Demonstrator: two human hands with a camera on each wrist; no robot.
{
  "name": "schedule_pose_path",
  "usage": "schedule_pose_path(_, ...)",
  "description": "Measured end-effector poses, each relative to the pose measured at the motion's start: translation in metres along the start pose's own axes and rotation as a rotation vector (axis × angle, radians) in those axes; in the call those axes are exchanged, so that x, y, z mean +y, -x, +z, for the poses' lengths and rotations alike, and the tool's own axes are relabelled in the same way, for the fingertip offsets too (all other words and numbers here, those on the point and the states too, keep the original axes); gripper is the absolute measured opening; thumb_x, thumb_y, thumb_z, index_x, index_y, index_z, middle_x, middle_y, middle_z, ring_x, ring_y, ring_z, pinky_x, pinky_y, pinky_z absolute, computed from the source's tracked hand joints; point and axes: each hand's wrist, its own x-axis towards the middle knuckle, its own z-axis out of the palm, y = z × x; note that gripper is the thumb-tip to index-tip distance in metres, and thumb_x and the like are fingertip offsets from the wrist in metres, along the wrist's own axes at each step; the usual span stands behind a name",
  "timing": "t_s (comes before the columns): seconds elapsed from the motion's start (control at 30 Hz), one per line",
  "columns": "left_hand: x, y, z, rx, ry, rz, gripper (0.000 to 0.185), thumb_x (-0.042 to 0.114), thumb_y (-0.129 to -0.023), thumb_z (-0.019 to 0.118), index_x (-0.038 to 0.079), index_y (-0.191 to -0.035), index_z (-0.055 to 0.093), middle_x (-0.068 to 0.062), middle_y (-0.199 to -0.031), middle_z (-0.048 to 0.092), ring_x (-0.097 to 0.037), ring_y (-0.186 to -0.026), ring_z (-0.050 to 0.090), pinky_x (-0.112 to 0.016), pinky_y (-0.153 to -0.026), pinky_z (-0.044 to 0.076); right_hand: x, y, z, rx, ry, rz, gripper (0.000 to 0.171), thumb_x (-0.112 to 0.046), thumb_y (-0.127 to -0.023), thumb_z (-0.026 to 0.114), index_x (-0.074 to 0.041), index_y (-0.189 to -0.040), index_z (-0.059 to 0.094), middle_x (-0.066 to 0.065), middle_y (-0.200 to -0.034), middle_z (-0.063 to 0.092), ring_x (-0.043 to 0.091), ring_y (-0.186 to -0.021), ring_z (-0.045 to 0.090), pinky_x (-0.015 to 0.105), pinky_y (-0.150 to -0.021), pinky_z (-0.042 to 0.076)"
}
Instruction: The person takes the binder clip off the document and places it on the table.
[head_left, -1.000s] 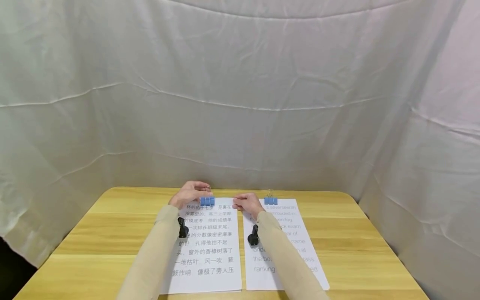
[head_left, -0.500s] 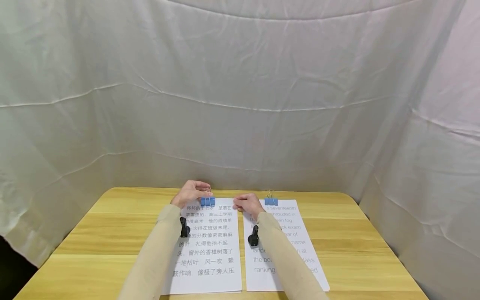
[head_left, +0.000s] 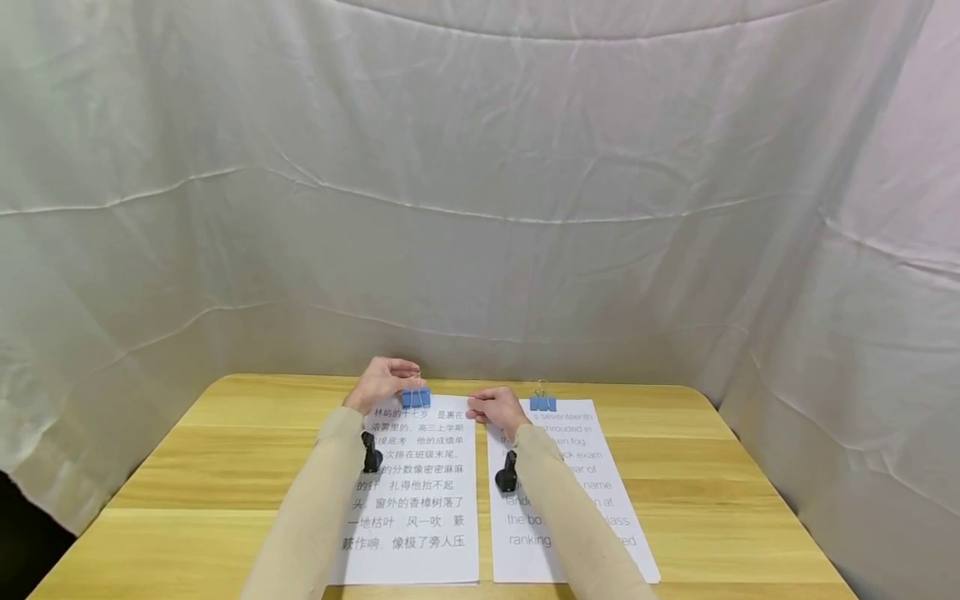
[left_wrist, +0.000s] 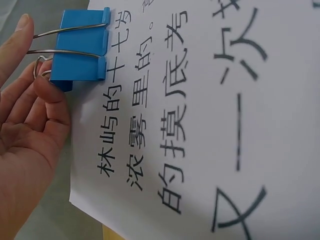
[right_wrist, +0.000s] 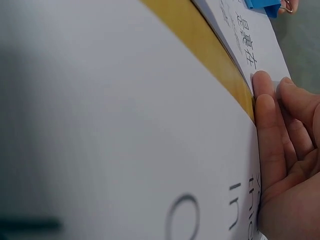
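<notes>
White sheeting is backing the worktop [head_left: 225, 450]; left hand [head_left: 381, 381] is pinching the blue clip's [left_wrist: 80, 52] wire handles at the Chinese sheet's [head_left: 420, 500] far edge, right hand [head_left: 495, 408] loosely curled, fingertips pressing that sheet's right corner.

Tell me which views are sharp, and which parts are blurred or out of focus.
Head view: even soft light, no glare, all sharp. Left wrist view: blue binder clip and printed Chinese sheet crisp. Right wrist view: near English sheet badly blurred; fingertips sharper.
</notes>
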Motion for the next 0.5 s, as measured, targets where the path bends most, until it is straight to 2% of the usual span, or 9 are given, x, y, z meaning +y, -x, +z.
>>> schedule_pose_path(0.1,0.0008,-0.0002,-0.001,0.032,0.008,0.004,0.054,0.016,-0.08,0.082,-0.002,-0.127,0.061,-0.017,-0.12,0.068,-0.023,-0.104,0.066,-0.044,-0.104,0.044,-0.0001,-0.0002,0.0003,-0.001,0.001,-0.001,0.026,-0.013,-0.093,0.067,0.0,-0.115,0.071,0.011,-0.095,0.075,0.009,-0.075,0.071,0.021,-0.067,0.057)
schedule_pose_path(0.2,0.0012,-0.0003,-0.0022,0.051,0.011,0.012,0.053,0.016,-0.081,0.081,-0.001,-0.127,0.061,-0.016,-0.119,0.069,-0.025,-0.107,0.065,-0.043,-0.105,0.043,-0.0008,0.0002,0.0,0.003,0.0,-0.006,0.026,-0.012,-0.093,0.067,0.001,-0.116,0.07,0.013,-0.096,0.075,0.01,-0.075,0.071,0.021,-0.067,0.057)
schedule_pose_path(0.5,0.0019,0.0003,-0.0058,0.097,0.015,0.013,0.051,0.02,-0.081,0.081,-0.001,-0.125,0.064,-0.014,-0.118,0.069,-0.024,-0.106,0.065,-0.033,-0.092,0.05,-0.0004,0.0003,0.0015,0.001,-0.004,0.002,0.027,-0.013,-0.093,0.067,0.001,-0.116,0.07,0.012,-0.098,0.075,0.01,-0.077,0.072,0.02,-0.068,0.057)
